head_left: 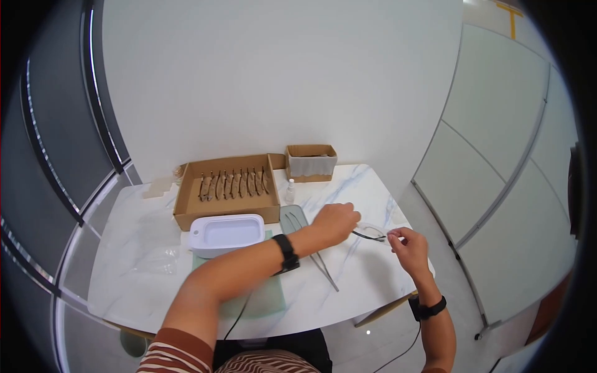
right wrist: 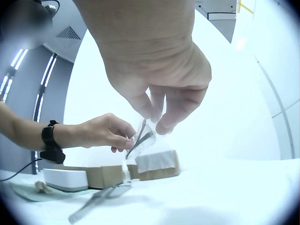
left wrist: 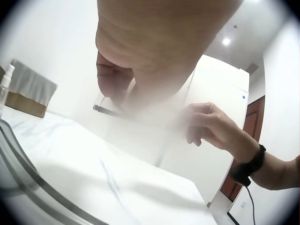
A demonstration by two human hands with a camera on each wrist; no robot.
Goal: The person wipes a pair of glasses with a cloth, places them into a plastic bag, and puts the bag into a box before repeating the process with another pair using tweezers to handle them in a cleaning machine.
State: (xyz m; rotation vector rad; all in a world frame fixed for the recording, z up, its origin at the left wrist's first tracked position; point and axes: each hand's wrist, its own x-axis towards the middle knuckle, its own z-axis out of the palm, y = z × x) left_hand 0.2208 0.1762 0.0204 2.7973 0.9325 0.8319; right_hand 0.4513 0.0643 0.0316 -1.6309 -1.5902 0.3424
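Over the right part of the table my left hand (head_left: 336, 224) pinches a dark, slim eyeglass temple (head_left: 367, 236). A small metal hinge shows at one end of the temple (left wrist: 99, 109) in the left wrist view. My right hand (head_left: 410, 248) is at the temple's other side, thumb and fingertips pinching a clear plastic bag (head_left: 375, 227). Two dark strips show within or against the bag (right wrist: 151, 141) in the right wrist view, where my left hand (right wrist: 110, 133) holds the lower left side. Long metal tweezers (head_left: 324, 270) lie below my left hand.
A cardboard box (head_left: 236, 211) holds several dark temples in a row. Before it stands a white tub (head_left: 227, 250) on a green mat (head_left: 270, 301). A spray bottle (head_left: 290, 191) and a smaller lined carton (head_left: 311, 166) stand behind; clear bags (head_left: 155, 261) lie left.
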